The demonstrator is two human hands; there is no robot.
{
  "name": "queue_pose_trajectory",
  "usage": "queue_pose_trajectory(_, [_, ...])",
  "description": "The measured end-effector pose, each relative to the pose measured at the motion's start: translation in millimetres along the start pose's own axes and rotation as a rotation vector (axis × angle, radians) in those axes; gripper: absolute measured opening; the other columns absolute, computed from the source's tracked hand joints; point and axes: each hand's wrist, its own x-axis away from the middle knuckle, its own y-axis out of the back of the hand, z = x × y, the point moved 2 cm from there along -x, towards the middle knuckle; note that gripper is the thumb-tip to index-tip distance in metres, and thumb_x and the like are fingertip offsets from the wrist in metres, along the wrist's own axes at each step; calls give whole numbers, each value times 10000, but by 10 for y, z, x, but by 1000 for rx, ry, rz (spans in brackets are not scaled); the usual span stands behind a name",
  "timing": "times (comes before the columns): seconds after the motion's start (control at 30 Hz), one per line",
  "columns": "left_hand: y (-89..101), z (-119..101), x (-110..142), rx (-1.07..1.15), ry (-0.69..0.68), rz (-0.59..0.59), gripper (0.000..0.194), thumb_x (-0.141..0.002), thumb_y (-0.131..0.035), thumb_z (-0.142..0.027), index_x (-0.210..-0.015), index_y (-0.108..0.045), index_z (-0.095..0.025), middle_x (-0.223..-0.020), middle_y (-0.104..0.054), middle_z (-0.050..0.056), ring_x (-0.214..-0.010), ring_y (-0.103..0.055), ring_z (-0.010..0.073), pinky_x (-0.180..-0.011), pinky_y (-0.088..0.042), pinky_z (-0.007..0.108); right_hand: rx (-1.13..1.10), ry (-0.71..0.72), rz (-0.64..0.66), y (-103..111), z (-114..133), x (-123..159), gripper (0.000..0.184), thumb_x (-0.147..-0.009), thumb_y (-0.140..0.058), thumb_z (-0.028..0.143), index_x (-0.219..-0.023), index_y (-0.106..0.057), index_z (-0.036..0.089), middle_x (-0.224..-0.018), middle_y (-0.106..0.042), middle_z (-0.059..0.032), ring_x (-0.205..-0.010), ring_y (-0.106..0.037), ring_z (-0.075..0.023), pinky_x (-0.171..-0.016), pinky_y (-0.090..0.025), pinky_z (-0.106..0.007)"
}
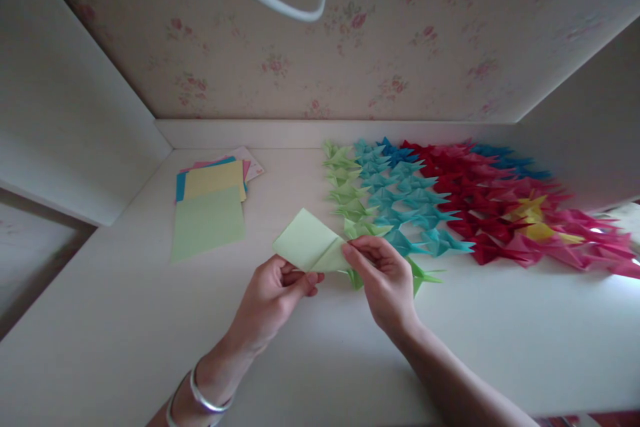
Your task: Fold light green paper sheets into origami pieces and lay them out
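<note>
Floral wallpaper [275, 67] fills the upper part of the frame, above a white tabletop [125, 320]. Near the center, a pale green paper [303, 240] is raised over the surface, a crease or folded edge slanting across its right part. The left hand [270, 300] has its lower edge pinched between thumb and fingers; the right hand [390, 287] is closed on its right-hand corner, thumb on top.

Close beyond the right hand, bright green folded paper [423, 275] shows partly behind it. From center to right lie rows of light green figures [345, 193], turquoise figures [405, 197] and red figures [453, 180], with pink and yellow ones farther right. Loose colored sheets [215, 180] overlap at center left.

With the paper off the table, uneven pulling between the two grips could let its layers slip and set a crooked crease; pressing too hard at the corner could crumple it. If the right wrist dropped or swung outward, it could flatten or push the nearest figures out of line.
</note>
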Motion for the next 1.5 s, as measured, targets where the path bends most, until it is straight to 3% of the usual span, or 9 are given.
queue_pose_trajectory(0.13, [-37,5,36,-21,85,120,375,-741,-848,-303,-1038,-685,-143,-1076,-763,110,-753,-740,184,-622,-579,253,-10,10,-19,5,4,3,182,-723,-847,321,-786,-716,212,-752,-735,-16,-710,-685,-175,-673,-567,-285])
queue_pose_trajectory(0.2, [-57,29,40,-43,121,126,323,-798,-786,-413,-921,-702,-127,-985,-774,113,-683,-732,175,-574,-574,248,0,20,-11,2,14,16,181,-728,-842,327,-791,-714,215,-759,-735,-19,-717,-688,-183,-679,-573,-296])
queue_pose_trajectory(0.33, [-78,51,24,-93,112,73,473,-884,-626,-558,-761,-738,-115,-690,-752,86,-544,-682,150,-520,-550,229,24,27,21,-9,24,45,160,-751,-823,322,-801,-711,219,-767,-738,-21,-723,-695,-188,-680,-577,-300])
queue_pose_trajectory(0.43, [-76,41,19,-104,96,81,418,-865,-679,-506,-776,-778,-109,-651,-754,85,-580,-695,162,-548,-558,223,25,35,27,-17,27,51,142,-754,-820,300,-791,-710,218,-754,-736,-15,-715,-692,-180,-674,-573,-288])
queue_pose_trajectory(0.57, [-67,33,30,-60,91,80,324,-835,-736,-425,-866,-808,-111,-862,-812,127,-704,-736,192,-604,-583,240,12,33,27,-27,30,39,134,-753,-822,278,-789,-709,216,-745,-734,-10,-703,-687,-170,-670,-573,-276])
queue_pose_trajectory(0.7, [-65,42,34,-40,102,62,299,-788,-782,-397,-902,-808,-122,-924,-817,133,-732,-749,219,-600,-593,268,29,27,31,-24,28,38,138,-758,-819,289,-795,-710,214,-759,-739,-15,-707,-690,-173,-665,-575,-278])
queue_pose_trajectory(1.07, [-73,62,8,-95,76,23,457,-852,-680,-546,-826,-787,-103,-839,-807,134,-635,-730,182,-556,-594,242,16,12,50,-14,32,47,139,-734,-832,274,-792,-714,226,-769,-757,-11,-729,-714,-182,-686,-587,-286])
queue_pose_trajectory(1.2, [-65,74,11,-44,55,-29,377,-802,-768,-476,-832,-770,-100,-755,-801,100,-597,-717,160,-542,-586,215,14,1,72,-29,53,62,115,-742,-819,242,-786,-713,231,-764,-761,-1,-733,-717,-170,-698,-582,-270])
queue_pose_trajectory(1.5, [-39,58,5,-69,101,-12,306,-825,-770,-353,-982,-762,-91,-855,-820,121,-731,-773,197,-583,-595,205,-26,-51,121,-48,52,48,102,-770,-792,259,-789,-706,209,-772,-751,-9,-730,-702,-161,-682,-566,-248])
